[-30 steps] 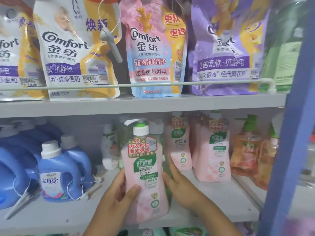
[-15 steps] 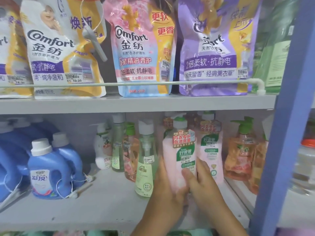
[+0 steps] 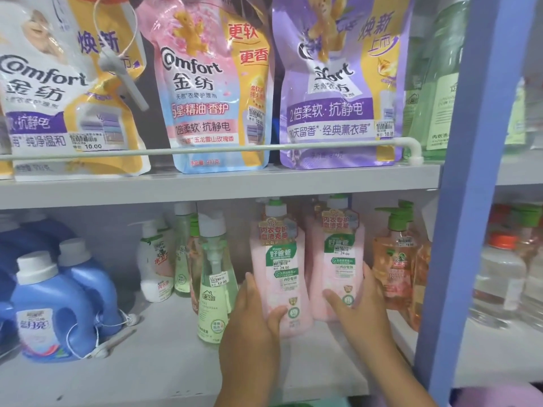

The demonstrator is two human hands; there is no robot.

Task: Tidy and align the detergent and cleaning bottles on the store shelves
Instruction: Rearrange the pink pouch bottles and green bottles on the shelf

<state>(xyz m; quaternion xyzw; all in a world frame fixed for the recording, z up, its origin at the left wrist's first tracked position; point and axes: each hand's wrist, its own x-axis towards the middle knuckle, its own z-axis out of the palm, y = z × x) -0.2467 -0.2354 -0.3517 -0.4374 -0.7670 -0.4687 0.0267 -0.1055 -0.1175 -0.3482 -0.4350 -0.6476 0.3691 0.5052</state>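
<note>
- The step in hand looks like squaring up a pair of pink detergent bottles on the lower shelf [image 3: 164, 374]: the left hand [image 3: 249, 327] wraps the left pink bottle [image 3: 280, 277] low down, thumb across its front and fingers along its left side.
- The right hand [image 3: 360, 306] grips the right pink bottle [image 3: 338, 259] the same way, thumb on the front, fingers round its right side.
- Both bottles stand upright, touching side by side, just left of the orange pump bottles [image 3: 395, 259] and right of the pale green bottle [image 3: 216, 286].
- The next move probably calls for bringing the two fronts level and facing the labels forward, without nudging the neighbours.
- The pink bottles are smooth, translucent plastic, flattened and waisted, with glossy paper labels and white-and-green caps.
- The green bottle is slim, clear and flares toward its base; the blue jugs [image 3: 47, 306] are opaque, rounded and handled.
- Above, crinkly foil-like refill pouches [image 3: 217, 92] lean behind a white rail [image 3: 205, 149].
</note>
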